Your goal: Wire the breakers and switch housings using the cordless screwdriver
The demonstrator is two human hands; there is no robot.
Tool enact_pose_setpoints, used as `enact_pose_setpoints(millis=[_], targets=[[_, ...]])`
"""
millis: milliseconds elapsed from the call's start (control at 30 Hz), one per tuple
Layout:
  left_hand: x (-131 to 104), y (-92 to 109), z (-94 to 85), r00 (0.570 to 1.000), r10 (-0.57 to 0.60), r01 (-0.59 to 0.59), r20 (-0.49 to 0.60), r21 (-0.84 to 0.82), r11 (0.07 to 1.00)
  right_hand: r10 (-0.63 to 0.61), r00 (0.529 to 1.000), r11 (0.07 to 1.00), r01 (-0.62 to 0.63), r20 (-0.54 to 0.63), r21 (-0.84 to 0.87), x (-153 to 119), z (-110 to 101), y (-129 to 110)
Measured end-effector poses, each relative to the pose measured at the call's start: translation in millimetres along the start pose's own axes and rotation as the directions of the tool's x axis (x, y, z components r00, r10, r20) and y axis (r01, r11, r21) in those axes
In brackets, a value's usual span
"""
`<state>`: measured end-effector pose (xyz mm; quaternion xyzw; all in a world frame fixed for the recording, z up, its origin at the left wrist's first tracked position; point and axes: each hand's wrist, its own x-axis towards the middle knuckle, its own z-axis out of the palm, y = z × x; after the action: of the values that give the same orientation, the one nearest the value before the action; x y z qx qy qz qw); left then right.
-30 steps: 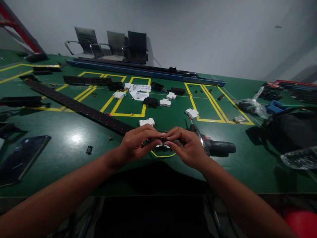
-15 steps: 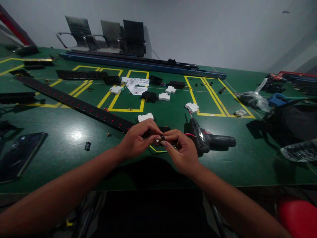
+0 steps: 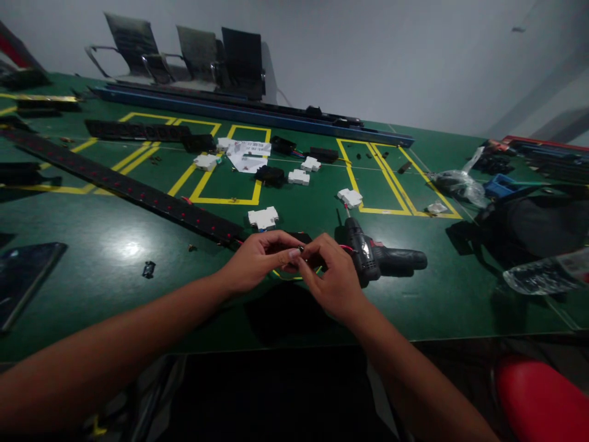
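My left hand (image 3: 257, 261) and my right hand (image 3: 330, 270) meet above the near side of the green table, thumbs and fingers pinched together. Between the fingertips is a small dark piece (image 3: 300, 248), mostly hidden, so its kind cannot be made out. A long black bar with red dots (image 3: 151, 199) runs from the far left to just behind my left hand. Red wire (image 3: 346, 247) shows beside my right hand, close to a black cordless drill (image 3: 363, 252) lying on its side. Just beyond my hands lies a white plastic module (image 3: 264, 218).
Several white modules (image 3: 299, 177), a paper sheet (image 3: 248, 155) and black parts (image 3: 270, 176) lie across the green table (image 3: 396, 319). Long blue rails (image 3: 230, 110) line the far edge. A phone-like dark slab (image 3: 27, 276) is at left, a black bag (image 3: 543, 227) at right, a red stool (image 3: 538, 399) below.
The view has shifted slightly, moving the table items leftward. My hands stay together; the fingers have changed their hold, and the small piece is more covered now.
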<state>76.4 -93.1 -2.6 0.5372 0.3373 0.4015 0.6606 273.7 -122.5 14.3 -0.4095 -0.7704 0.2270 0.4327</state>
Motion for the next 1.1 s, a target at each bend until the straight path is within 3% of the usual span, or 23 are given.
enact_pose_setpoints(millis=[100, 233, 300, 367, 467, 567, 667, 767, 867, 967, 1033, 1100], targets=[[3, -4, -3.2, 0.997, -0.074, 0.072, -0.011, -0.128, 0.989, 0.017, 0.999, 1.0, -0.017, 0.049, 0.012, 1, -10, -5], [6, -7, -6.3, 0.99, -0.121, 0.101, -0.076, -0.226, 0.969, 0.076, 0.994, 0.975, -0.089, -0.073, -0.203, -8, -48, 8], [7, -6, -7.8, 0.987, -0.128, 0.1, -0.102, -0.24, 0.966, 0.108, 0.992, 0.89, -0.124, -0.061, -0.438, -20, -78, 25], [7, -6, -9.2, 0.985, -0.129, 0.097, -0.114, -0.253, 0.963, 0.214, 0.976, 0.749, -0.14, 0.036, -0.648, -35, -107, 45], [9, -6, -10.7, 0.982, -0.129, 0.09, -0.137, -0.264, 0.96, 0.356, 0.912, 0.612, -0.061, 0.206, -0.789, -47, -135, 72], [10, -6, -11.9, 0.979, -0.124, 0.078, -0.163, -0.265, 0.961, 0.384, 0.895, 0.523, -0.01, 0.225, -0.852, -43, -139, 89], [11, -4, -14.1, 0.977, -0.114, 0.063, -0.178, -0.271, 0.961, 0.391, 0.89, 0.529, -0.009, 0.235, -0.849, -35, -136, 98], [12, -2, -17.2, 0.974, -0.117, 0.058, -0.196, -0.284, 0.957, 0.384, 0.918, 0.519, -0.121, 0.104, -0.846, -41, -142, 103], [12, -2, -19.5, 0.972, -0.115, 0.053, -0.206, -0.282, 0.958, 0.309, 0.944, 0.587, -0.282, -0.112, -0.759, -57, -149, 100], [13, -2, -20.5, 0.969, -0.1, 0.036, -0.224, -0.275, 0.961, 0.286, 0.894, 0.788, -0.424, -0.344, -0.447, -71, -142, 77], [13, 0, -20.9, 0.963, -0.092, 0.018, -0.252, -0.281, 0.96, 0.375, 0.856, 0.892, -0.437, -0.356, -0.111, -80, -127, 51], [13, 2, -21.5, 0.954, -0.078, -0.009, -0.289, -0.288, 0.958, 0.449, 0.858, 0.892, -0.415, -0.25, 0.176, -90, -107, 25]])
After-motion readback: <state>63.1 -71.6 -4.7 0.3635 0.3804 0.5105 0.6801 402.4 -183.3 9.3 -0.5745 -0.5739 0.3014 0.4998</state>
